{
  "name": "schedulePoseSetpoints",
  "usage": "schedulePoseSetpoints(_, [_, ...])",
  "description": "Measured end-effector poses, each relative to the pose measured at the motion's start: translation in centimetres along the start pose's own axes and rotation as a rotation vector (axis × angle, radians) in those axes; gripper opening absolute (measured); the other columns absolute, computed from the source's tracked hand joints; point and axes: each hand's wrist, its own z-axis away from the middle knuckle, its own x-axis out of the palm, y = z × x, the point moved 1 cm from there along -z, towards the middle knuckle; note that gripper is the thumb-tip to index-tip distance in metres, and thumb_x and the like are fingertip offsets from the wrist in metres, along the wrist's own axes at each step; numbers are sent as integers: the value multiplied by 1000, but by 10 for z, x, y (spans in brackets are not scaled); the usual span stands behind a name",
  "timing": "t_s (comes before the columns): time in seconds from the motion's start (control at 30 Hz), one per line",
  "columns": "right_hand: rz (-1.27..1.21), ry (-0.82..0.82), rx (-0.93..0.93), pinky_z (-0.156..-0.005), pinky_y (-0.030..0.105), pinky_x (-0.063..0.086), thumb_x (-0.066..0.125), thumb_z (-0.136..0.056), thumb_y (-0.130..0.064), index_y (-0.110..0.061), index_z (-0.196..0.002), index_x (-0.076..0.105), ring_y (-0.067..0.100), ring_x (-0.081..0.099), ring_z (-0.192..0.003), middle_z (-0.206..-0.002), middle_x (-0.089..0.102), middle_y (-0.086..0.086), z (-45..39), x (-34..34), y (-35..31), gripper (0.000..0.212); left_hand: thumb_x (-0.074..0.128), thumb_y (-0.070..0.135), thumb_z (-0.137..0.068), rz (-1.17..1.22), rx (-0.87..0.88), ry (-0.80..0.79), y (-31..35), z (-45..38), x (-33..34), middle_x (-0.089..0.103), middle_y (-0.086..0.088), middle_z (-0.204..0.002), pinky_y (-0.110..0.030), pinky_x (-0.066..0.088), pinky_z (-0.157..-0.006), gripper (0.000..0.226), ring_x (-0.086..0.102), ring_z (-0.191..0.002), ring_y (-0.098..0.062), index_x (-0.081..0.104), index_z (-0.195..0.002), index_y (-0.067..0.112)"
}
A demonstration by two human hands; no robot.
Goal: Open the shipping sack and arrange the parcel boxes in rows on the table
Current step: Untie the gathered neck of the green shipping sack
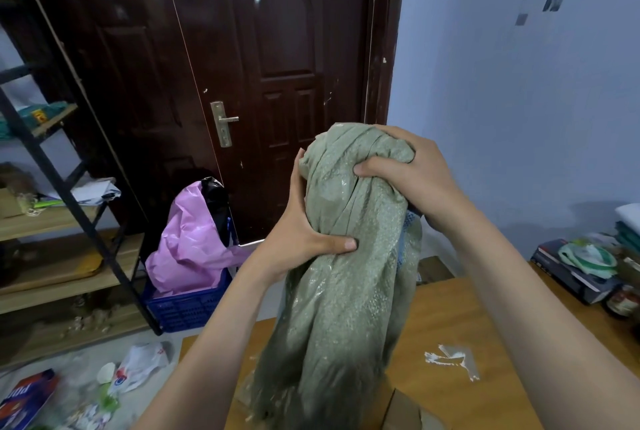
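From the head camera we see our 2 hands holding a grey-green woven plastic shipping sack upright over the near edge of the wooden bench. Our right hand grips its bunched top with curled fingers; our left hand wraps the neck just below, thumb pressed into the weave. A blue plastic crate with pink sheeting sits far left on the floor.

Single head view, looking forward-down, close on sack over table
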Motion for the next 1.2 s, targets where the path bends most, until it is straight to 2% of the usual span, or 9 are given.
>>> schedulePoseSetpoints(0.17, [-252, 72, 130, -66, 23, 56, 75, -77, -19, -21, -90, 75, 9, 73, -82, -87, 76, -5, 4, 6, -2, 14, 95, 27, -47, 26, 62, 43, 15, -3, 6, 29, 18, -153, -33, 42, -111, 147, 41, -138, -3, -7, -151, 47])
schedulePoseSetpoints(0.3, [-559, 41, 245, -92, 48, 55, 70, -80, -26, -11, -110, 72, 26, 71, -101, -108, 74, 11, 6, 10, 4, 34, 88, 0, -56, 17, 108, 53, 24, -8, 8, 42, 52, -125, -15, 46, -98, 146, 47, -126, 13, -15, -152, 39])
schedulePoseSetpoints(0.43, [-768, -102, 276, -80, 36, 58, 52, -92, -24, -7, -115, 66, 23, 68, -90, -99, 71, 11, 7, 19, 9, 32, 93, 15, -46, 65, 93, 117, 22, -11, 13, 45, 11, -142, -26, 49, -101, 130, 53, -127, -1, 12, -145, 44])
schedulePoseSetpoints(0.53, [-819, -150, 312, -62, 29, 58, 47, -95, -23, -11, -88, 72, 20, 69, -71, -78, 70, 8, 7, 21, 14, 29, 92, 19, -44, 70, 92, 198, 21, -13, 17, 49, 13, -133, -21, 52, -92, 107, 57, -120, 2, 28, -119, 59])
schedulePoseSetpoints(0.67, [-715, -182, 394, -64, 30, 59, 50, -96, -32, -13, -99, 71, 21, 72, -75, -85, 74, 9, 8, 17, 15, 28, 98, 13, -43, 89, 95, 278, 20, -13, 16, 52, 15, -129, -27, 54, -91, 106, 59, -117, 0, 34, -117, 55])
schedulePoseSetpoints(0.83, [-473, -180, 482, -95, 43, 53, 51, -90, -63, -25, -124, 64, 24, 70, -106, -115, 72, 7, 4, 17, 22, 53, 93, 8, -55, 90, 56, 384, 11, -13, 19, 55, 15, -125, -27, 55, -90, 93, 61, -111, 2, 37, -118, 49])
schedulePoseSetpoints(1.0, [-249, -58, 176, -105, 39, 45, 44, -81, -79, -36, -145, 35, 5, 56, -119, -131, 57, -11, 9, 14, 22, 77, 93, 22, -56, 121, 26, 535, 6, -15, 14, 52, 13, -128, -31, 52, -96, 99, 56, -116, -3, 32, -131, 35])
schedulePoseSetpoints(1.07, [-63, -222, 36, -109, 31, 38, 68, -73, -67, -54, -147, 11, -14, 41, -125, -139, 37, -29, 15, 15, 26, 94, 91, 21, -61, 101, 26, 559, 7, -17, 14, 51, 13, -125, -21, 53, -91, 99, 56, -112, 0, 28, -137, 27])
schedulePoseSetpoints(1.2, [97, -253, -53, -111, 40, 41, 97, -49, -37, -59, -145, 3, 10, 42, -136, -150, 30, -7, 12, 21, 47, 136, 86, 27, -69, 114, -21, 489, 8, -20, 20, 54, 12, -122, -16, 53, -85, 90, 58, -110, 1, 26, -136, 26])
